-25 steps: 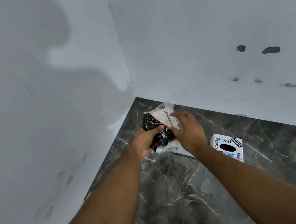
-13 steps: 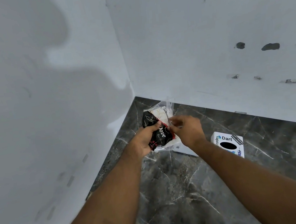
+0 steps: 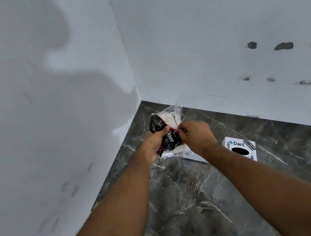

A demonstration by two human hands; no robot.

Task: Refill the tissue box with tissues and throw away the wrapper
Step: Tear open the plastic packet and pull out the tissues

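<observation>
Tissue pack (image 3: 165, 134), black-printed clear wrapper, was held above the counter (image 3: 201, 201) near the wall corner. Left hand (image 3: 155, 144) gripped its lower left side, fingers clamped around it. Right hand (image 3: 196, 136) pinched the wrapper's top edge, fingers together. Tissue box (image 3: 240, 147) sat on the counter, just right of the right wrist.

both hands (image 3: 175, 141) gripping tissue pack (image 3: 168, 136), tissue box (image 3: 240, 147) beside

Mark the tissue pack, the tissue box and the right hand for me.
tissue pack (image 3: 170, 138), head view, on the black printed part of its wrapper.
tissue box (image 3: 239, 147), head view, on its white top beside the dark oval slot.
right hand (image 3: 197, 137), head view, on the back of the hand.
</observation>
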